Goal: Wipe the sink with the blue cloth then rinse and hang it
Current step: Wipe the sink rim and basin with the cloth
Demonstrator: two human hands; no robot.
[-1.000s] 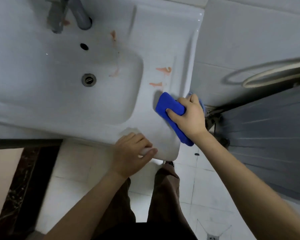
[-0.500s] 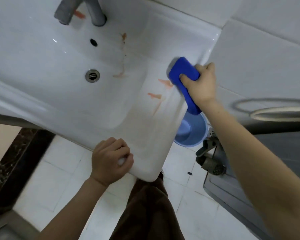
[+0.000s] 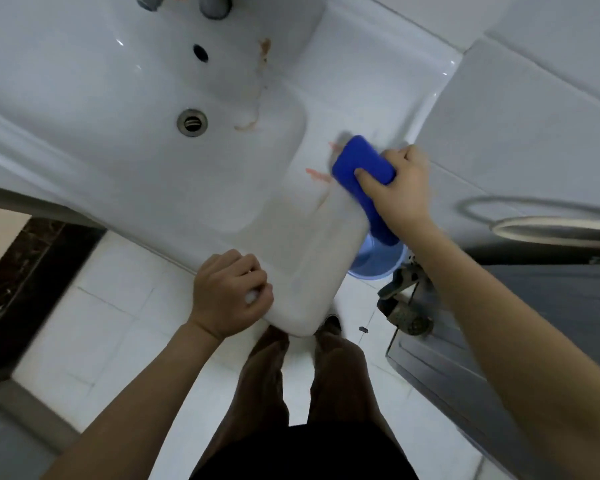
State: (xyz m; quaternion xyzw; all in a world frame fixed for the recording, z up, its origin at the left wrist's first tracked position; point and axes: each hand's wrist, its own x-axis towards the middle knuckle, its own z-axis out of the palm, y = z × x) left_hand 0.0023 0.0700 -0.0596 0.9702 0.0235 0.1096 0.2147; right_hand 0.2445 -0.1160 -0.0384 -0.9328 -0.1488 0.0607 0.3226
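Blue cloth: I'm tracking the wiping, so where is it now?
In the head view the blue cloth lies on the right ledge of the sink, held by the right hand, just right of the orange smears.

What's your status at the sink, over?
Right hand grips cloth on sink, right ledge. Left hand grips front rim. Orange stains beside cloth and in basin. Nothing in the way.
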